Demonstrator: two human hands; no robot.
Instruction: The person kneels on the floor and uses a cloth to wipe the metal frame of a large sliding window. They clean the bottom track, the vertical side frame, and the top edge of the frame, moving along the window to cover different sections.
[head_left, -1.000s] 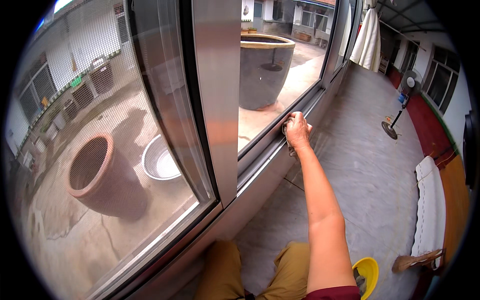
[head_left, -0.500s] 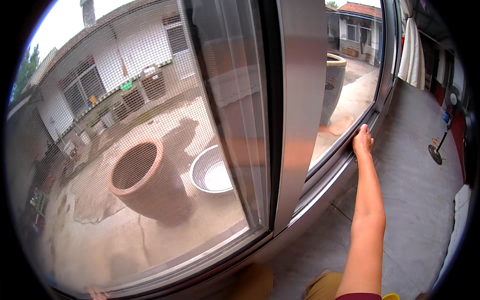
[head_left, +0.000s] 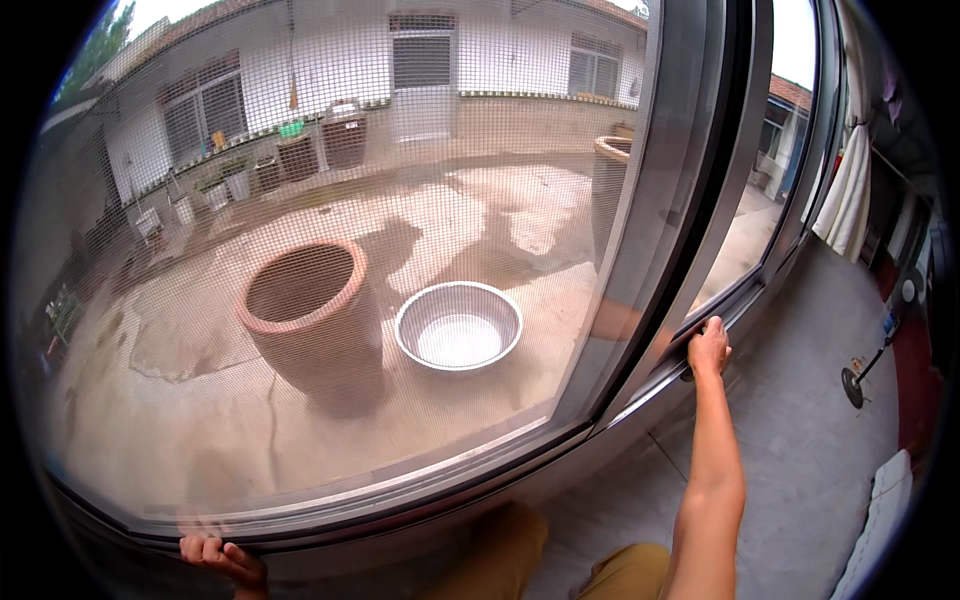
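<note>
At the lower left, my left hand (head_left: 222, 563) is closed, its fingers curled over the lower edge of the window frame (head_left: 360, 518). My right arm reaches forward along the inside of the window, and my right hand (head_left: 709, 350) rests closed on the lower rail beside the upright metal edge of a sliding sash (head_left: 668, 330). A small dark patch shows beneath that hand; what it is, or whether the fingers hold it, is hidden. A mesh screen (head_left: 480, 220) covers the large opening in front of me.
Beyond the mesh, a courtyard holds a brown clay pot (head_left: 305, 310) and a white basin (head_left: 458, 326). Grey floor (head_left: 790, 420) runs along my right, with a standing fan (head_left: 868, 365) on it. A white curtain (head_left: 842, 200) hangs at the far end of the window.
The sash's upright edge now stands farther right, and the whole basin shows through the mesh. My view has shifted, and my left hand has come more fully into sight at the lower left.
</note>
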